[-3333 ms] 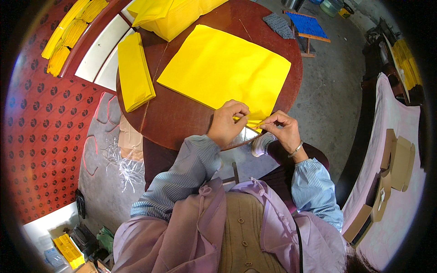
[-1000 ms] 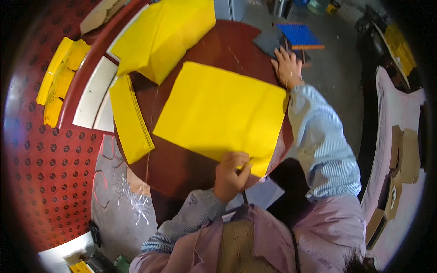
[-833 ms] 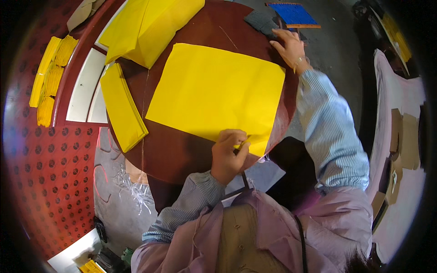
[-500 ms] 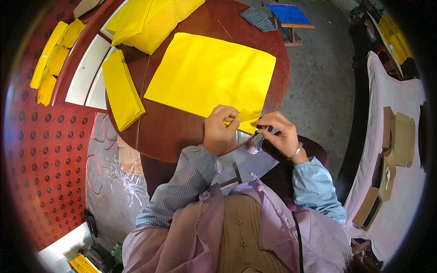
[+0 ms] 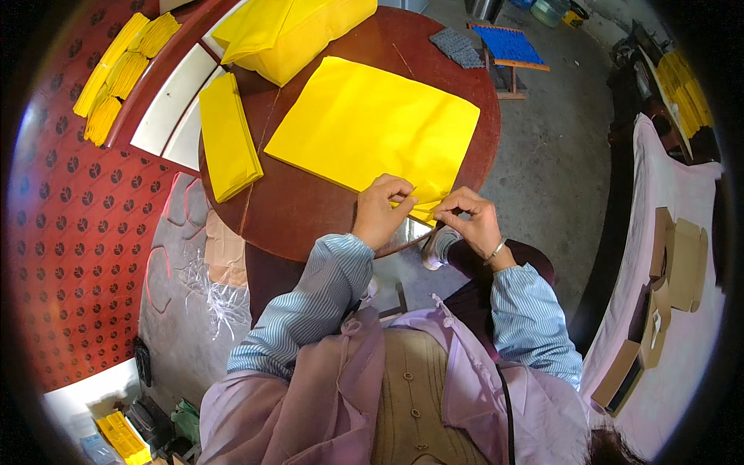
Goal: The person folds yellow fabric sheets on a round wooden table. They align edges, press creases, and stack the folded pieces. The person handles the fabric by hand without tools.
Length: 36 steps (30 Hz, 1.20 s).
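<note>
A flat stack of yellow sheets (image 5: 380,116), paper or thin cloth, lies on the round dark red table (image 5: 302,213). At its near right corner the top sheet is lifted and creased between my hands. My left hand (image 5: 383,211) is closed, thumb and fingers pinching the near edge of that sheet. Just to the right, my right hand (image 5: 474,225) pinches at the corner, fingertips close together at the table's edge. A bracelet circles the right wrist. The exact grip of the right fingertips is small and partly hidden.
A folded yellow bundle (image 5: 230,139) lies to the left, and a larger yellow pile (image 5: 298,39) at the far left. A grey knitted cloth (image 5: 456,47) rests on the far right edge. Beyond stands a blue-topped stool (image 5: 509,45). Cardboard boxes (image 5: 686,263) lie on the right.
The view has shifted slightly, so the table appears a little farther right. Both hands stay at the same corner, where the sheet looks more lifted and creased.
</note>
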Each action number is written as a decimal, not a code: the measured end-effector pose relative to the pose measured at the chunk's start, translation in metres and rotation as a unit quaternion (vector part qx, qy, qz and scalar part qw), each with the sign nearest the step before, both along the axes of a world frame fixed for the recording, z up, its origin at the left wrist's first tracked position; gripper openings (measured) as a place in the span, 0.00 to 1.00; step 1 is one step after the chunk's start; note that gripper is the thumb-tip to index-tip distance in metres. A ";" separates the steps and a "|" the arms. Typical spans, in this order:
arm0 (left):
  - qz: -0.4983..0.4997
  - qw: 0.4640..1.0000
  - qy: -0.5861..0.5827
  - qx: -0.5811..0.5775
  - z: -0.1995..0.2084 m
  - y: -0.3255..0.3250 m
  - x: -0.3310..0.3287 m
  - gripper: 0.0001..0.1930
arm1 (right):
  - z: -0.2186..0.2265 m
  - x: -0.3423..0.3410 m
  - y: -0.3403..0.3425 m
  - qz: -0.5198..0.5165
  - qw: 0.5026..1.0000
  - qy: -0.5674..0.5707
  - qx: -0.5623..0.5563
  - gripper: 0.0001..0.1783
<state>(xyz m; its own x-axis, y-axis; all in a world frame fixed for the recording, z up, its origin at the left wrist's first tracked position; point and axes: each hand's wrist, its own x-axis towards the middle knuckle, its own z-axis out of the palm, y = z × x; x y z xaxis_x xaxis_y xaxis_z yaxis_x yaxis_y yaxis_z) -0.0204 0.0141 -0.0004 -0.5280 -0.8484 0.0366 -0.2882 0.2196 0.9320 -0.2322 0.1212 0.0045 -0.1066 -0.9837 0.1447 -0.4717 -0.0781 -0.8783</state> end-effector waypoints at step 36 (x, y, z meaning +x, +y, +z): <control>-0.005 0.999 0.011 -0.031 -0.003 0.003 0.002 0.08 | -0.003 0.006 0.007 -0.007 1.000 0.002 -0.006 0.12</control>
